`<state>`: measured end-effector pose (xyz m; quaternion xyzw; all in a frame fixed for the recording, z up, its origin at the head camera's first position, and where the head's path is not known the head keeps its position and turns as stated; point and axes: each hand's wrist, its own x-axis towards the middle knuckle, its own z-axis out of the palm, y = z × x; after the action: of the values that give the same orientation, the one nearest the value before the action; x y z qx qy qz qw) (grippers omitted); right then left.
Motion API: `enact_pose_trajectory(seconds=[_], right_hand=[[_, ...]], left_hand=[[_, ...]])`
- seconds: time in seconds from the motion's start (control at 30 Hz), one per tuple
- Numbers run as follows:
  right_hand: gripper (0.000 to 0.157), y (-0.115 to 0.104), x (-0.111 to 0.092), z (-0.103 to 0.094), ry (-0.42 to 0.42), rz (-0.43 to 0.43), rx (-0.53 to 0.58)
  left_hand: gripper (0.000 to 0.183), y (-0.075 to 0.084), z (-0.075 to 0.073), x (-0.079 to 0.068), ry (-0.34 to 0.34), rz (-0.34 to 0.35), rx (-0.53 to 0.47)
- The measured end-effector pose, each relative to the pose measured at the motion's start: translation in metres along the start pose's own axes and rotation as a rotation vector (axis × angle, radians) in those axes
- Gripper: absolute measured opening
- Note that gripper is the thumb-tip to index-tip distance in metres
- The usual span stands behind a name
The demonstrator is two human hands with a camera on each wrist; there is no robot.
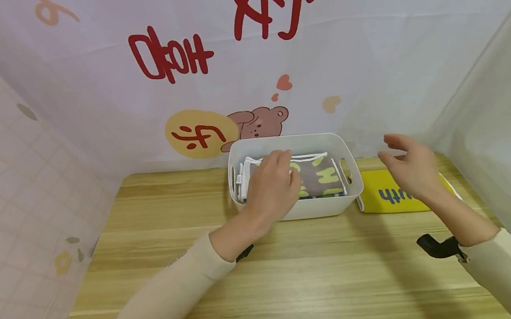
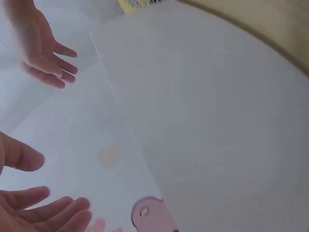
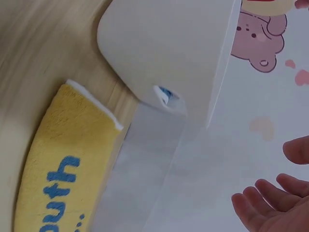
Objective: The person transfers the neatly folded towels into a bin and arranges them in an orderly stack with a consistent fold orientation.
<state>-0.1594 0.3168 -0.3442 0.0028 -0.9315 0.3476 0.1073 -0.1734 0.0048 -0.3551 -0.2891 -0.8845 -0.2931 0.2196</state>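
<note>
A white plastic bin [image 1: 322, 206] stands against the back wall with folded towels inside. The top towel [image 1: 319, 177] is grey with yellow-green letters and white edging. Over the bin is my left hand [image 1: 273, 185], its fingers loosely bent and nothing held; it hides part of the towels. To the right lies a folded yellow towel [image 1: 383, 198] with blue lettering, also seen in the right wrist view. My right hand [image 1: 411, 167] hovers above it, fingers apart and holding nothing. In the left wrist view, my left hand [image 2: 43, 210] shows its fingers spread from the thumb.
The bin and yellow towel rest on a wood-grain table [image 1: 269, 284]. Behind is a white wall covering [image 1: 366, 52] with red characters and a pink bear [image 1: 258, 123]. A black strap [image 1: 438, 245] sits at my right wrist. Pale side walls close in the table.
</note>
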Motion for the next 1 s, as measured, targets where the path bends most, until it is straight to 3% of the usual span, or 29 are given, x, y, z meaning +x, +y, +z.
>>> enact_pose_trajectory(seconds=[0.2,0.5,0.7,0.87,1.0], right_hand=[[0.060,0.022,-0.015,-0.013,0.053,0.075,-0.041],[0.071,0.063,-0.027,-0.027,0.017,0.149,-0.092],[0.074,0.091,-0.029,-0.033,0.007,0.161,-0.097],[0.077,0.113,-0.032,-0.038,0.006,0.209,-0.123],[0.080,0.127,-0.031,-0.042,-0.004,0.246,-0.142]], left_hand=[[0.031,0.018,0.022,-0.006,0.166,0.179,0.008],[0.038,0.050,0.052,-0.019,0.229,0.293,0.015],[0.041,0.072,0.074,-0.026,0.185,0.321,-0.031],[0.046,0.092,0.087,-0.027,0.077,0.296,-0.116],[0.049,0.102,0.095,-0.024,-0.032,0.229,-0.165]])
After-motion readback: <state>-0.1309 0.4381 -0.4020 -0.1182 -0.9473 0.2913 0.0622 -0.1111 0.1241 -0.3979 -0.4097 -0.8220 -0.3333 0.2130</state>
